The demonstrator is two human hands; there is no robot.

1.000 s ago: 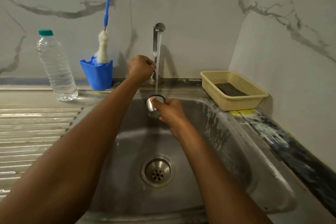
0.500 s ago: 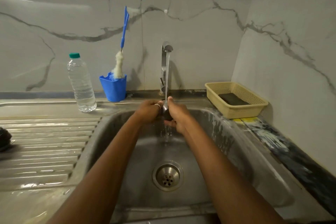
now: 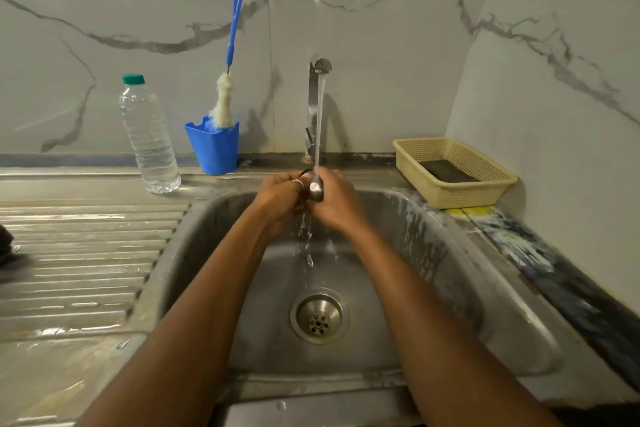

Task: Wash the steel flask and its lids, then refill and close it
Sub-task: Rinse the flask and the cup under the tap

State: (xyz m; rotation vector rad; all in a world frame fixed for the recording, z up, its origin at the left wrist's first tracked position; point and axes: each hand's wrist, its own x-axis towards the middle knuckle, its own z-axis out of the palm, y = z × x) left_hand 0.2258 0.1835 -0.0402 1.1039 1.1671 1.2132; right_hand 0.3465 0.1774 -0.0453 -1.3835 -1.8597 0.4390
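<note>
A small steel lid (image 3: 316,189) with a black rim sits between both hands under the running tap (image 3: 316,80). My right hand (image 3: 334,203) grips it from the right, fingers curled round it. My left hand (image 3: 282,194) closes on it from the left, a ring on one finger. Water runs over the lid and falls into the steel sink (image 3: 450,288). Most of the lid is hidden by my fingers. The flask body is not in view.
A clear water bottle (image 3: 149,135) and a blue cup (image 3: 214,146) holding a bottle brush (image 3: 227,87) stand behind the drainboard (image 3: 76,263). A beige basket (image 3: 453,172) sits back right. A dark object (image 3: 6,246) lies at the left edge.
My left hand came down from the tap handle and joined my right hand on the lid. The view shifted, so the sink now sits lower and further right.
</note>
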